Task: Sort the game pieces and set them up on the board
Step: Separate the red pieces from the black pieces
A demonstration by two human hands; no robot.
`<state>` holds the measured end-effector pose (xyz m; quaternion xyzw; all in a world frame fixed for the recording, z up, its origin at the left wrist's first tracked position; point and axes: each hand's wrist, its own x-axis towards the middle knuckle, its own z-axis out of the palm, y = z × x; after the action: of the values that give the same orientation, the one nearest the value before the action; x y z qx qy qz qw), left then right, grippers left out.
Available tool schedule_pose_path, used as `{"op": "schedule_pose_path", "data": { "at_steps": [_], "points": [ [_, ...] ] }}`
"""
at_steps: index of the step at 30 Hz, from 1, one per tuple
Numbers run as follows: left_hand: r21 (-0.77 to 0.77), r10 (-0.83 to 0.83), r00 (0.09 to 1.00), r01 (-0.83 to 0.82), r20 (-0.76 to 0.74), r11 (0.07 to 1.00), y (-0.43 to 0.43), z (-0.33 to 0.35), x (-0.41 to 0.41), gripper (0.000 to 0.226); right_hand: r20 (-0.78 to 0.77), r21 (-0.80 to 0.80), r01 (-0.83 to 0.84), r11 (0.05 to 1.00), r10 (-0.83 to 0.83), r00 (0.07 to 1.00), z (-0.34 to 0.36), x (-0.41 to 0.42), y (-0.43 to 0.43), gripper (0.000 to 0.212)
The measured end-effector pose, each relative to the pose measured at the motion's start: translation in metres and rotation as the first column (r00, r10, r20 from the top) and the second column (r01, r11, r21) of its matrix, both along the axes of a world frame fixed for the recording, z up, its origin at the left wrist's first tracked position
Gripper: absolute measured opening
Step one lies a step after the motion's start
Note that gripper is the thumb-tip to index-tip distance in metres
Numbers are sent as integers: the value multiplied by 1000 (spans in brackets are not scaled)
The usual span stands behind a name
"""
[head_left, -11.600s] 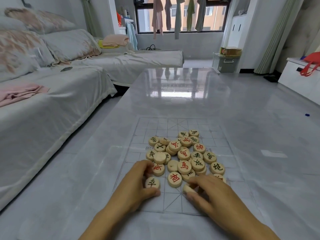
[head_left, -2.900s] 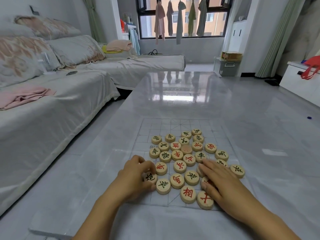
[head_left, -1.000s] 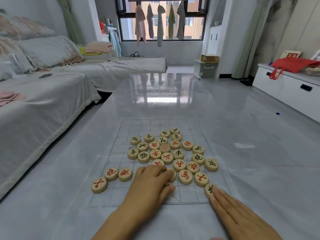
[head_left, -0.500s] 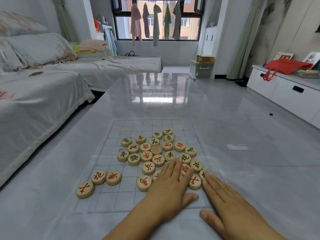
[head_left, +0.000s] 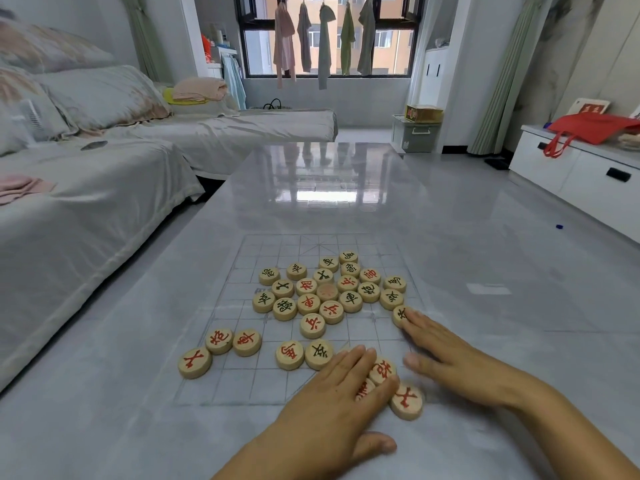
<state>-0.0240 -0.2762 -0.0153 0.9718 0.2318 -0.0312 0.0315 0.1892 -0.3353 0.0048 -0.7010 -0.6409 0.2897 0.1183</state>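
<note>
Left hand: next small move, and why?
Probably slide the left hand, with the red pieces under its fingers, toward the near-left corner of the board: three reds already sit apart there, and the pile is mixed red and black.

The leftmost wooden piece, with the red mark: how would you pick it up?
Pinch the leftmost piece by its round rim, straight down from above: it lies flat, a low disc, so only the edge offers hold. Its left and near sides are free; a neighbouring piece crowds its far right.
</note>
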Motion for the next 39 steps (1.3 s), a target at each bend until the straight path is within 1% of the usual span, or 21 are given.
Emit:
{"op": "schedule_pose_path", "data": {
  "at_steps": [2, 5, 7, 9, 11, 12, 14, 16, 18, 20, 23, 26, 27, 30, 32, 34, 36, 39],
  "points": [
    [38, -24, 1000, 24, 9, 999, 2, -5, -9, 61, 10, 32, 6, 999, -6, 1000, -1, -5, 6, 121],
    [98, -74, 997, 73, 10, 993, 7, -2, -19, 58, 125, 134, -8, 991, -9, 992, -3, -19, 14, 118],
    [153, -131, 991, 125, 31, 980, 11, -4, -27, 56, 160, 215, -72, 974, 38, 986, 0, -34, 19, 107],
    [163, -172, 984, 161, 52, 973, 15, -4, -32, 53, 52, 208, -171, 963, 164, 985, 4, -54, 23, 90],
    [147, -201, 976, 187, 87, 971, 17, -5, -35, 47, -49, 164, -291, 942, 303, 952, 4, -75, 26, 82],
    [156, -211, 971, 193, 109, 969, 17, -5, -36, 45, -63, 150, -323, 935, 335, 940, 2, -81, 27, 79],
    [194, -244, 961, 216, 132, 957, 16, -5, -35, 44, -83, 136, -304, 943, 317, 945, 1, -83, 30, 73],
    [235, -286, 947, 249, 143, 940, 13, -4, -32, 46, -57, 159, -274, 948, 286, 956, 1, -77, 30, 85],
    [235, -315, 941, 281, 122, 930, 12, -2, -29, 45, 21, 168, -270, 948, 270, 963, 3, -70, 27, 98],
    [221, -322, 944, 299, 74, 928, 13, -2, -27, 45, 113, 165, -256, 952, 240, 964, 4, -63, 25, 104],
    [204, -286, 958, 281, -3, 938, 17, -3, -26, 46, 217, 158, -150, 976, 114, 970, 6, -43, 18, 116],
    [160, -223, 975, 224, -28, 961, 21, -4, -27, 47, 261, 161, -53, 986, 9, 965, 4, -22, 14, 123],
    [152, -177, 984, 179, -24, 972, 24, -5, -27, 48, 279, 164, -36, 986, -12, 960, 2, -19, 14, 126],
    [112, -37, 999, 34, 24, 993, 33, 5, -28, 52, 314, 195, 7, 981, -69, 947, -2, -19, 20, 132],
    [53, -15, 990, 7, 139, 999, 37, 8, -24, 58, 298, 216, 37, 976, -102, 949, -4, -21, 24, 134],
    [-55, 49, 981, -40, 185, 998, 41, 8, -17, 70, 264, 243, 51, 969, -116, 958, -5, -22, 30, 131],
    [-91, 122, 969, -104, 217, 990, 47, 7, -4, 77, 252, 290, 37, 956, -113, 961, -6, -25, 38, 126],
    [-131, 190, 957, -165, 218, 978, 55, 4, 12, 93, 264, 334, -6, 943, -87, 961, -7, -35, 54, 103]
  ]
}}
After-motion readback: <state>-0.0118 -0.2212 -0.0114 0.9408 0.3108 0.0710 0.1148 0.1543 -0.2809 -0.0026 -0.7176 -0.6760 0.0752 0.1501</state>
